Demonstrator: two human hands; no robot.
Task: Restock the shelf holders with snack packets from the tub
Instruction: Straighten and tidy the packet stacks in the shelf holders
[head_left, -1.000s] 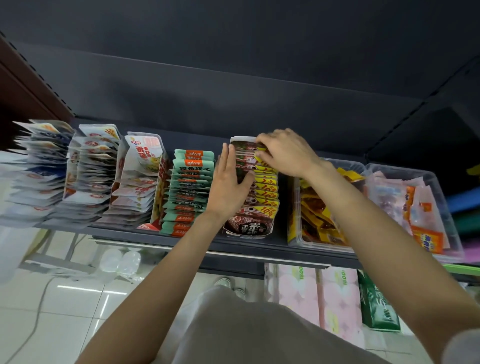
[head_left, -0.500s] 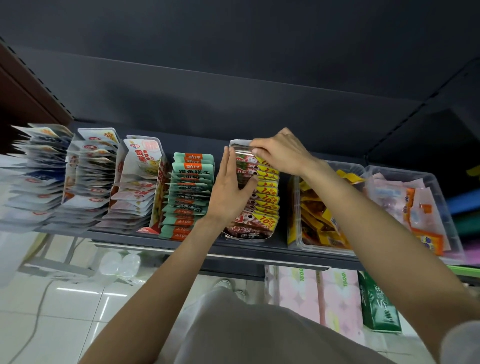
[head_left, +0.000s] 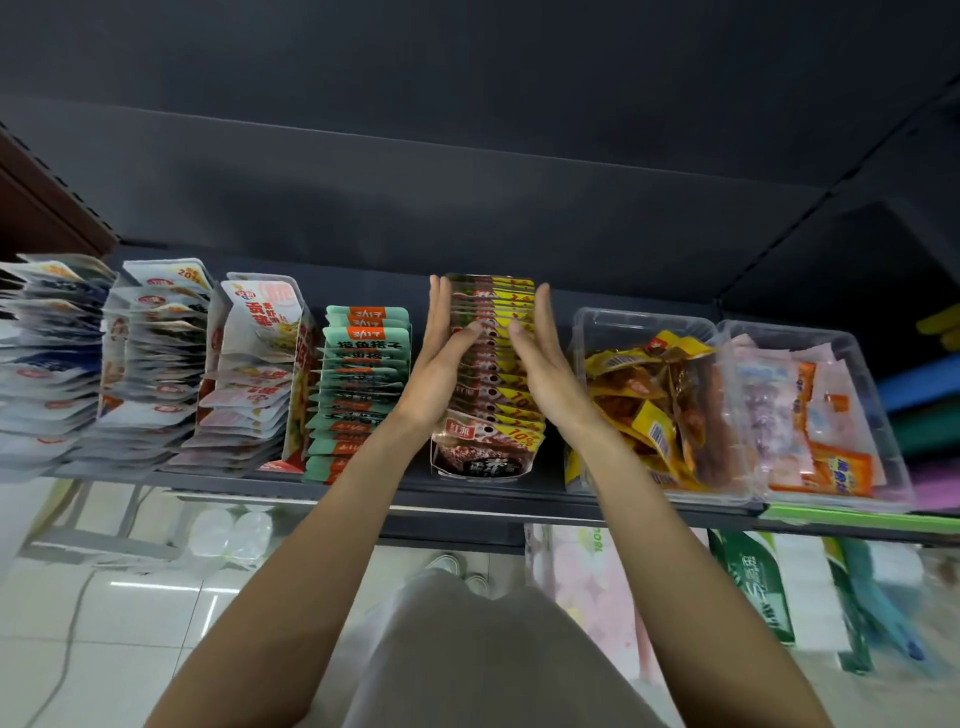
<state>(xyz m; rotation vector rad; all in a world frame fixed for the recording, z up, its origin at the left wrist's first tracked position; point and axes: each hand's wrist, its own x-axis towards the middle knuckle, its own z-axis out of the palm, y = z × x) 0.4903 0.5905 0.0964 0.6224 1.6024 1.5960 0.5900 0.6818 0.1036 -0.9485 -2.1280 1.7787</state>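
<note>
A row of dark-red and yellow snack packets (head_left: 491, 395) stands in a clear holder at the middle of the dark shelf (head_left: 467, 501). My left hand (head_left: 441, 353) presses flat against the row's left side, fingers straight, thumb lying over the packet tops. My right hand (head_left: 545, 358) presses flat against the right side in the same way. The row is squeezed between both palms. A clear tub (head_left: 644, 322) with loose yellow and orange packets sits just right of my right wrist.
Left of the row stand green-and-orange packets (head_left: 358, 384), a red-and-white holder (head_left: 260, 364) and two more white packet rows (head_left: 150, 353). A second clear tub (head_left: 810, 410) of pink and orange packets is at far right. Tissue packs (head_left: 587, 582) sit below the shelf.
My right hand left the back packets at the top of the row and dropped flat against its right side. My left hand slid further up along the left side.
</note>
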